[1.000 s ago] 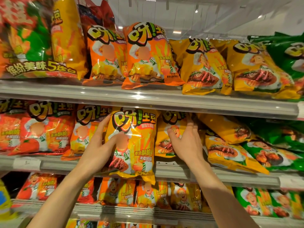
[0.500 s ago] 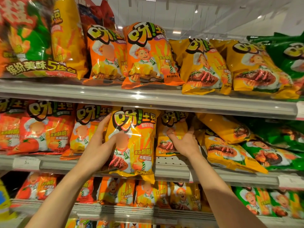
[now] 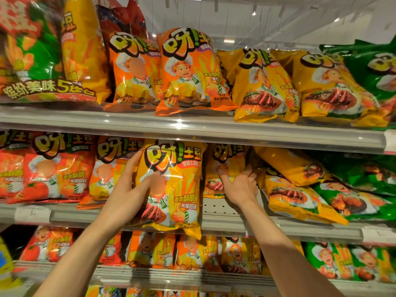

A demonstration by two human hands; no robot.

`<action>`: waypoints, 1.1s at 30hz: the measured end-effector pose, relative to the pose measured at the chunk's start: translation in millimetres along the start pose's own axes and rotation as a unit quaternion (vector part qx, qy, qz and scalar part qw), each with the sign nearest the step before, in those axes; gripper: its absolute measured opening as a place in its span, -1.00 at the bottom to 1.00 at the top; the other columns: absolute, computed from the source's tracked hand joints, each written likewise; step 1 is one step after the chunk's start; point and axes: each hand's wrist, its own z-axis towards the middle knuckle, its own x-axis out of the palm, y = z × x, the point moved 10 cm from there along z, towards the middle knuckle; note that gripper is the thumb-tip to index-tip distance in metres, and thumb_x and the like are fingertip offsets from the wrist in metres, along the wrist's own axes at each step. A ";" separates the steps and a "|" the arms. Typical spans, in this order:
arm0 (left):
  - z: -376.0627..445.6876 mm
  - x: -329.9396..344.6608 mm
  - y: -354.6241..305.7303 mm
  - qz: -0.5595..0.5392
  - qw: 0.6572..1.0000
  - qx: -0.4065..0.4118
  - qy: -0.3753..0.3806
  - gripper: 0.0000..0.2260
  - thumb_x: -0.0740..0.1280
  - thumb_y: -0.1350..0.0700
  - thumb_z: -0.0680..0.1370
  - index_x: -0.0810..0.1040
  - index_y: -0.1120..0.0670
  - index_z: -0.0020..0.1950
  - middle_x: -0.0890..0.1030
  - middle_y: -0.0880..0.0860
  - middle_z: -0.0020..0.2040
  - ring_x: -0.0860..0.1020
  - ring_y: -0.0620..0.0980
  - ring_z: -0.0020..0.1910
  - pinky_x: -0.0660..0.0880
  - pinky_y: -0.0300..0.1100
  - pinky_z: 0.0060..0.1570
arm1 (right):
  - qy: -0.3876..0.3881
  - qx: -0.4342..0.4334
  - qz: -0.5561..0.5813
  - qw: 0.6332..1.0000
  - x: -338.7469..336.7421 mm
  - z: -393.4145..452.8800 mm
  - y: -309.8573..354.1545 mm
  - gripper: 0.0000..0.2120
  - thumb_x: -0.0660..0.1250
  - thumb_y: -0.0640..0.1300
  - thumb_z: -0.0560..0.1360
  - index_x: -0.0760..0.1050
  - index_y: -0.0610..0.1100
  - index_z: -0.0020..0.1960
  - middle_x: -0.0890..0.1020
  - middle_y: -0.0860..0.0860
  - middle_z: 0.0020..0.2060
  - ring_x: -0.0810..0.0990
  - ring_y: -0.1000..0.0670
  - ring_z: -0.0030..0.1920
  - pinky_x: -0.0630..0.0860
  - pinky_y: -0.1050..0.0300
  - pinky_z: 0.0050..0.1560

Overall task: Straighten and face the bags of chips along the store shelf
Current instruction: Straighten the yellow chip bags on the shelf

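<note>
A yellow chip bag (image 3: pixel 180 189) stands upright at the front of the middle shelf (image 3: pixel 225 224), its bottom hanging over the rail. My left hand (image 3: pixel 126 196) grips its left edge, thumb across the front. Behind and to the right stands a second yellow bag (image 3: pixel 227 163). My right hand (image 3: pixel 240 187) holds that bag at its lower right, thumb on the front and fingers curled round its side. To the right, two yellow bags (image 3: pixel 300 196) lie tilted and slumped.
Orange and red bags (image 3: pixel 53 168) fill the middle shelf's left; green bags (image 3: pixel 353 200) lie slumped at its right. The top shelf (image 3: pixel 192 127) carries upright orange, yellow and green bags. A lower shelf (image 3: pixel 171 273) holds smaller bags. A bare perforated patch (image 3: pixel 216 207) shows under my right hand.
My right hand has dropped from flat against the rear yellow bag's side and closed round its lower right. My left hand keeps its hold on the front bag.
</note>
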 end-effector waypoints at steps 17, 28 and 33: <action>-0.5 105.5 -15.3 -0.022 0.995 0.040 0.085 -0.39 0.31 -0.03 0.62 0.08 -0.21 0.59 0.11 -0.53 0.34 0.08 -0.61 0.25 0.05 -0.78 0.01 | 0.146 -0.047 0.373 0.915 -37.7 -88.9 13.3 -0.49 0.30 0.22 0.55 0.18 0.21 0.41 0.52 0.24 0.18 0.55 0.33 -0.02 0.47 0.30 0.01; 3.7 55.0 -10.3 0.322 0.919 0.216 -0.073 -0.56 0.33 -0.04 0.53 0.52 0.07 0.38 0.45 0.16 0.35 0.38 0.19 0.37 0.41 0.18 0.27 | -0.030 -0.105 0.172 0.979 -57.1 -52.4 28.7 -0.35 0.11 0.11 0.66 -0.03 -0.16 0.61 0.17 -0.13 0.55 0.14 -0.12 0.55 0.13 0.07 0.47; 6.9 60.2 20.7 0.378 0.901 0.207 -0.041 -0.50 0.48 -0.01 0.50 0.50 0.06 0.41 0.29 0.21 0.53 0.20 0.24 0.54 0.24 0.22 0.44 | -0.100 -0.187 0.064 0.975 -57.5 -76.0 42.3 -0.32 -0.10 0.30 0.62 -0.08 -0.05 0.61 -0.03 -0.11 0.59 -0.08 -0.09 0.60 -0.03 -0.06 0.58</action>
